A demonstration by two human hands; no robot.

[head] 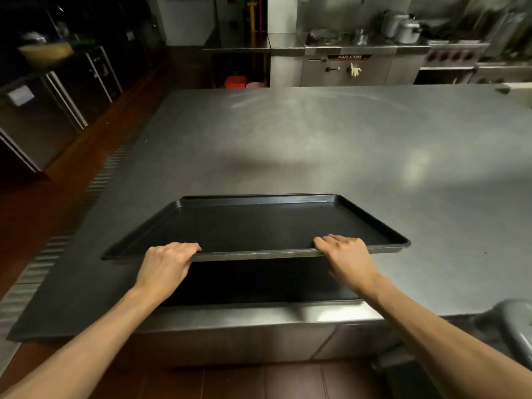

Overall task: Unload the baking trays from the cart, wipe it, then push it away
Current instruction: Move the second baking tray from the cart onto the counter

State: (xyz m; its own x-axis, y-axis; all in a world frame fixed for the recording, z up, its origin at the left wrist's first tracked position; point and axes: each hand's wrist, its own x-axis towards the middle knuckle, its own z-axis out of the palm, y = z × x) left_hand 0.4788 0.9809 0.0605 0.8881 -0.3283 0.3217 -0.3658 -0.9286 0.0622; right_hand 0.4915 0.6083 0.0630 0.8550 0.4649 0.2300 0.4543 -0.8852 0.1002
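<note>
Over the near edge of a steel worktable (316, 145), seen from the head camera, a black baking tray (259, 223) is held up by both hands. The left hand (165, 264) grips the tray's near rim toward its left end, fingers curled over the lip and the thumb hidden beneath. The right hand (344, 256) grips the same rim toward its right end, fingers likewise curled over the edge. The tray is tilted: its near rim is raised clear of the table, while its far rim sits low, close to the tabletop; whether that far edge touches the steel cannot be told. Its inside is bare and dark. Under the raised near rim lies a flat dark shape (259, 280) on the table, reaching almost to the table's front edge; it may be another tray or shadow, and the view does not settle which.

At the lower right corner a curved grey bar (515, 321) enters the view beside the table's front; what it belongs to cannot be told. Left of the table a reddish-brown floor (95, 133) runs back alongside a metal drain grate (95, 185). Beyond the table's far edge stand steel counters with pots (406, 31), and an orange-red crate (235, 82) sits on the floor.
</note>
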